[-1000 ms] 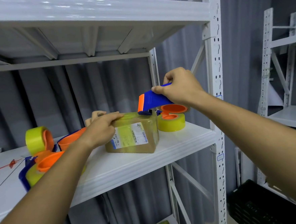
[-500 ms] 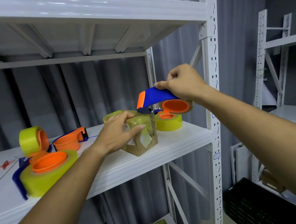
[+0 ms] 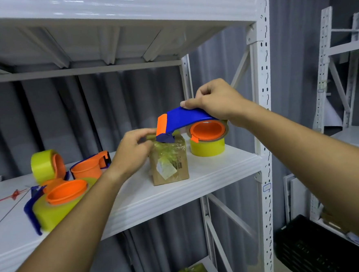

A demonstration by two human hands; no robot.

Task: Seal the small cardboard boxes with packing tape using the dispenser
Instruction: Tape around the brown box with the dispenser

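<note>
Shelf (image 3: 198,177) under both my hands; box (image 3: 172,166) stands on it, just right of my left hand (image 3: 131,152), already tape-wrapped, contents hidden. My right hand (image 3: 216,101) grips dispenser (image 3: 186,120), nose on box top. Left fingers curled at box's top edge, seemingly pinching tape. Best I judge: brace box, keep nose low, pull straight.

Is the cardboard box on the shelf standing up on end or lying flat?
On end: the cardboard box looks taller than wide on the shelf, its taped top under the dispenser.
</note>
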